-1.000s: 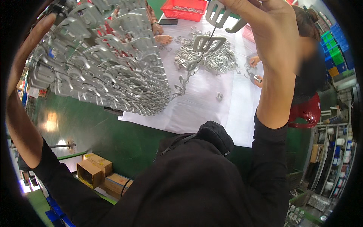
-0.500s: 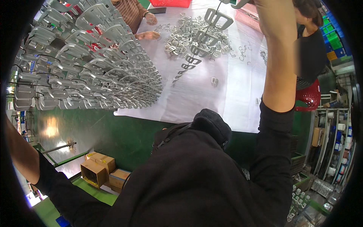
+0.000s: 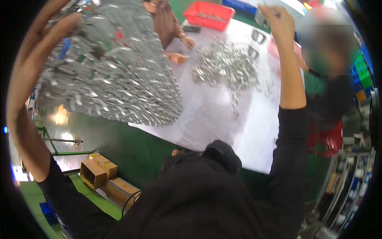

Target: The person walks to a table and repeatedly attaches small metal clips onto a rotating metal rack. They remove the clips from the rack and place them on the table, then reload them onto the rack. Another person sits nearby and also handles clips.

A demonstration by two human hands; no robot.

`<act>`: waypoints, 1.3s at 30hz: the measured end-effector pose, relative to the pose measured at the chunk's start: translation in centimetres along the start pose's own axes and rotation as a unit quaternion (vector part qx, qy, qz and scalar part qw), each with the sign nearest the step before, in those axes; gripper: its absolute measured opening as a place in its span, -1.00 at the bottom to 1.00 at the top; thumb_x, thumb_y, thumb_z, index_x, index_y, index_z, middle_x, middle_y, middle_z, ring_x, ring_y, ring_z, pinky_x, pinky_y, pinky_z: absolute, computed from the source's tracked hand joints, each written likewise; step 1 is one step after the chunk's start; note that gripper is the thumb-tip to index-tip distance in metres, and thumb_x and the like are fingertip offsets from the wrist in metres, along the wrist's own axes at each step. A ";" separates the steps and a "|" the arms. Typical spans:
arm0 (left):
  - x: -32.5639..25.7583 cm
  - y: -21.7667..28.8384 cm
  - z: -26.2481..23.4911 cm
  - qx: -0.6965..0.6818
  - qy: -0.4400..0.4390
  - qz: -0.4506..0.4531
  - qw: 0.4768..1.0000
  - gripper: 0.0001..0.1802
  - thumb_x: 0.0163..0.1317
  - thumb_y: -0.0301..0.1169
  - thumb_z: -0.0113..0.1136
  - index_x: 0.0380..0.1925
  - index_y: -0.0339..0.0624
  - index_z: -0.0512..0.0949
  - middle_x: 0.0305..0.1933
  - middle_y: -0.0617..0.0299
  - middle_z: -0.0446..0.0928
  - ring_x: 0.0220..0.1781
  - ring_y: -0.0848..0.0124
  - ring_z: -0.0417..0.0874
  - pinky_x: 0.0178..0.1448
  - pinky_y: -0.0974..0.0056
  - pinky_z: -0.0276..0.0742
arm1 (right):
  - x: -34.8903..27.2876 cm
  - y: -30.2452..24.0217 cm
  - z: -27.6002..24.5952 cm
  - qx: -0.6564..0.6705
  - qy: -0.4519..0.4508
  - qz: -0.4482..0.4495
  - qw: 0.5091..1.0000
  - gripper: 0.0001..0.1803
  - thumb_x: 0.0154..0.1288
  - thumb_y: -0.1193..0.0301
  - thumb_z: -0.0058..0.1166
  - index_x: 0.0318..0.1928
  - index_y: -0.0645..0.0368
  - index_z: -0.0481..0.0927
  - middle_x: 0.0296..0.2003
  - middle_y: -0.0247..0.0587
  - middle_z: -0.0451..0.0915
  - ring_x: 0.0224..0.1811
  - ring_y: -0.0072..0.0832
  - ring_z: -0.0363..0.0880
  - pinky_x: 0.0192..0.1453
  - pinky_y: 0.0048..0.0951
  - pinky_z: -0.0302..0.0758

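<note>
My right hand [image 3: 278, 22] is raised at the upper right, its fingers pinched on the top of a hanging string of grey metal buckles [image 3: 258, 36]. The string drops in front of the table, and its lower end is blurred. At the upper left my left hand [image 3: 49, 40] is lifted beside a dense hanging mass of similar grey buckles [image 3: 119, 75]. Its visible fingers are stretched apart, though the frame's edge cuts part of them off. Small metal pieces lie in a loose pile [image 3: 225, 63] on the white-covered table [image 3: 199, 127].
Across the table a person's hands [image 3: 179, 57] are near the pile. Another person [image 3: 330, 83] is at the right by a red stool [image 3: 326, 137]. A red basket [image 3: 209, 15] stands at the table's far end. Cardboard boxes [image 3: 97, 171] sit at lower left, shelving [image 3: 346, 191] at right.
My left hand has come up into view beside the hanging mass. My right hand and its string of buckles show lower in the picture, with the string swung aside. The whole view has shifted.
</note>
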State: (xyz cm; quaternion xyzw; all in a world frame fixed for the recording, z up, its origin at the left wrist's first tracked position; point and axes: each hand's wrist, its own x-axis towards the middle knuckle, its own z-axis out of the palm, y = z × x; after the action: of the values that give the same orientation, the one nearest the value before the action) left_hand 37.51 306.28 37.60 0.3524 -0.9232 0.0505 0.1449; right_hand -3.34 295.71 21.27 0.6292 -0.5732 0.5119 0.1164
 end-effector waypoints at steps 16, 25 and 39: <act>-0.6 1.7 -0.8 0.110 0.005 0.017 0.994 -0.17 0.02 -0.15 0.29 0.30 -0.06 0.18 0.31 0.03 0.26 0.37 0.09 0.22 0.38 0.09 0.15 | -3.0 -14.6 1.7 0.335 -0.073 -0.047 0.938 -0.80 0.20 0.42 0.13 -0.17 0.23 0.62 -0.30 -0.24 0.60 -0.33 -0.59 0.57 -0.18 -0.56 0.48; -0.7 1.9 -1.5 0.019 0.032 0.036 0.999 -0.29 -0.11 -0.28 0.38 0.12 -0.13 0.41 0.25 0.05 0.34 0.26 0.04 0.36 0.27 0.08 0.30 | -3.1 -24.8 1.0 0.478 -0.117 -0.014 0.870 -0.84 0.19 0.49 0.10 -0.26 0.34 0.62 -0.47 -0.10 0.64 -0.48 -0.53 0.62 -0.40 -0.54 0.49; -1.7 1.4 -1.0 0.033 0.017 0.050 0.998 -0.39 0.12 -0.19 0.15 0.19 -0.12 0.36 0.25 0.03 0.32 0.26 0.02 0.36 0.27 0.07 0.28 | -2.9 -25.2 2.6 0.449 -0.046 -0.056 0.890 -0.86 0.19 0.55 0.03 -0.30 0.33 0.63 -0.48 -0.14 0.66 -0.49 -0.52 0.63 -0.37 -0.54 0.50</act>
State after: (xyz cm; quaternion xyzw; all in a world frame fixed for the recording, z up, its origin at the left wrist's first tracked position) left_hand 38.04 308.58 38.02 0.3098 -0.9348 0.0942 0.1458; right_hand 19.69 303.54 28.99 0.6683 -0.2503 0.6780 -0.1764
